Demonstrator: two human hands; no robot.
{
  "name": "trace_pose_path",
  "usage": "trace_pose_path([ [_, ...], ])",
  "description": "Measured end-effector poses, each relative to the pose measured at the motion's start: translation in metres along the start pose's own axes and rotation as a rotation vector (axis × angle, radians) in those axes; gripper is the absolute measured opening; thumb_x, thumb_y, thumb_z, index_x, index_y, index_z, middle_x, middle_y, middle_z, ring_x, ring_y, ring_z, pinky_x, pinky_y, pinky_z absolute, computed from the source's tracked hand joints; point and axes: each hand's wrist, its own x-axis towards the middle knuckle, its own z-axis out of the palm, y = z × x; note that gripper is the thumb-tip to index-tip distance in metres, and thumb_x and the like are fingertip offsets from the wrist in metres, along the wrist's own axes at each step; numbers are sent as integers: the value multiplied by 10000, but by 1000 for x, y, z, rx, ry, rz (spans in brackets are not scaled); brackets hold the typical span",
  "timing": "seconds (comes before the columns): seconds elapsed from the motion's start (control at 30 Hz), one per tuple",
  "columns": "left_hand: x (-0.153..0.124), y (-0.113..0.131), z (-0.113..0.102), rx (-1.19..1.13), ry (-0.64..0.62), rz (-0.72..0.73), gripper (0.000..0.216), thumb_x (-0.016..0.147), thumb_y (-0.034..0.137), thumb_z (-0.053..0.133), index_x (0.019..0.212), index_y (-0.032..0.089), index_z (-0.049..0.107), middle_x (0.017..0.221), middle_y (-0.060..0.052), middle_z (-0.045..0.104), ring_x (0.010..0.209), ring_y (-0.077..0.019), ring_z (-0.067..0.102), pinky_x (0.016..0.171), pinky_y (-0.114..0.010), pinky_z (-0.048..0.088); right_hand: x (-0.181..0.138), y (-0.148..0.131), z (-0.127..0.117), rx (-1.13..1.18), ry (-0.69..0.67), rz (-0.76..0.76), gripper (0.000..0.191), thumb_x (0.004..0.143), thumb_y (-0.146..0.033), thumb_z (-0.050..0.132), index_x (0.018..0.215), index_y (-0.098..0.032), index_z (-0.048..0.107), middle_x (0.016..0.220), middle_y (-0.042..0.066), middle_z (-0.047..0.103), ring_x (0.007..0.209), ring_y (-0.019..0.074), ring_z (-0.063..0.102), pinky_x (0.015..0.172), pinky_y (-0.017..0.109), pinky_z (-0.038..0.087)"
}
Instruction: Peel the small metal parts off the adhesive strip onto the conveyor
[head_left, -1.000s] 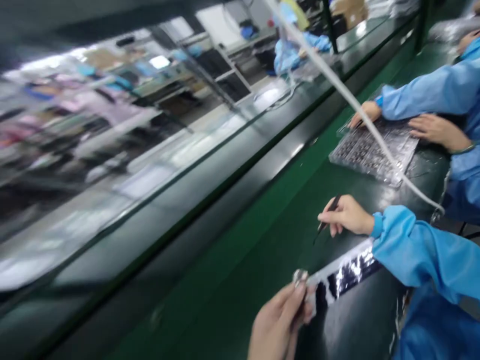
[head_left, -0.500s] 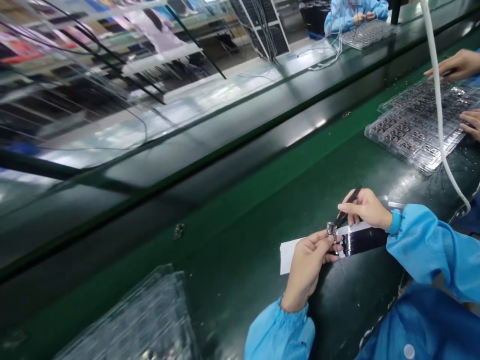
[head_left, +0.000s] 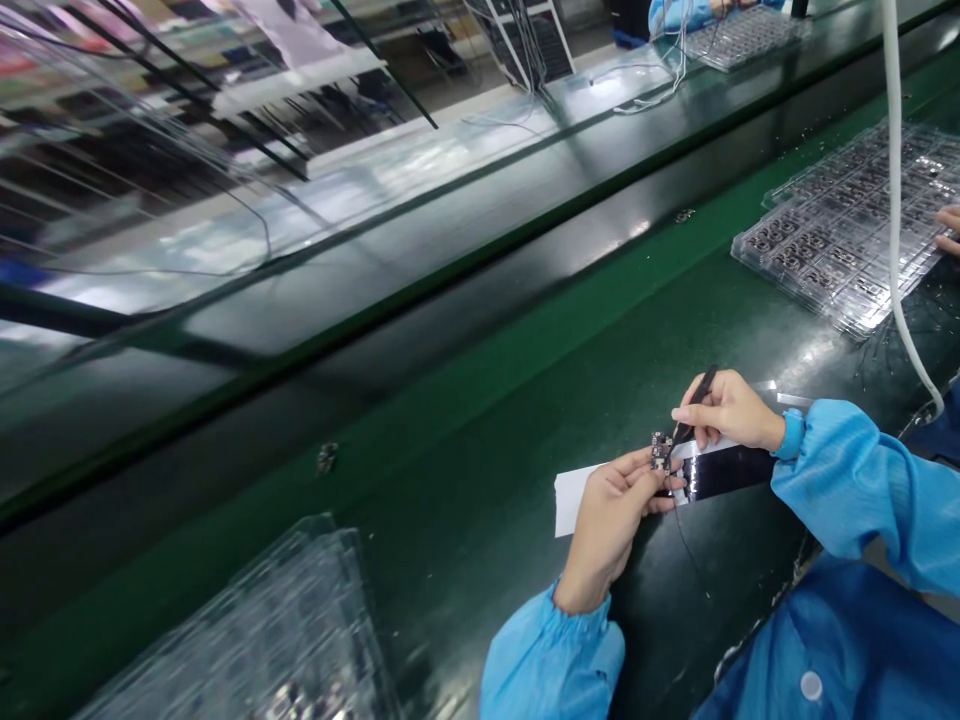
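The left hand point(head_left: 611, 510) pinches a small circuit board point(head_left: 661, 452) between thumb and fingertips, holding it just above the green surface point(head_left: 480, 470). The board is tiny and stands roughly on edge, its long axis running up and down in the view; finer detail is too small to make out. The right hand point(head_left: 726, 410) is closed around black tweezers point(head_left: 694, 405), gripped like a pen. Their long axis slants from upper right, above the knuckles, down to lower left, and the tips point at the board and meet its right side.

Under both hands lies a strip point(head_left: 675, 480), white at its left end and glossy black to the right, stretched left to right across the surface. Both arms wear blue sleeves point(head_left: 847, 480).

To the right, well apart from the hands, sits a clear tray point(head_left: 832, 230) of small dark parts, with another person's fingertips point(head_left: 951, 228) at its far edge. A white hose point(head_left: 894, 200) hangs down in front of that tray. At the lower left there is a stack of clear trays point(head_left: 262, 640), blurred. A small dark part point(head_left: 327, 457) lies alone on the surface near its dark far rail.
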Motion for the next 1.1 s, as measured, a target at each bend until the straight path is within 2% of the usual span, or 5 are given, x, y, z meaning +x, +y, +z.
trace_pose_path([
  [0.57,1,-2,0,-1,21,-3,337,626,223,729,925,81,666,808,-90,706,636,-129,644,521,-186,522,-1,-4,4,-11,-11,21,359,586,-401,760,651,-131,533,387,-48,536,314,69,479,326,160,376],
  [0.87,1,-4,1,-15,54,-13,303,607,230,753,854,84,655,747,-79,705,581,-118,640,553,-199,532,-6,0,8,-35,-21,-63,312,623,-368,739,672,-133,539,451,-45,541,372,76,511,370,175,401],
  [1.1,-1,-4,0,-33,64,-24,291,625,230,758,855,83,655,776,-88,706,594,-124,651,581,-210,543,-6,-10,5,-18,178,-165,331,641,-429,715,680,-146,547,438,-39,532,368,87,515,375,194,410],
])
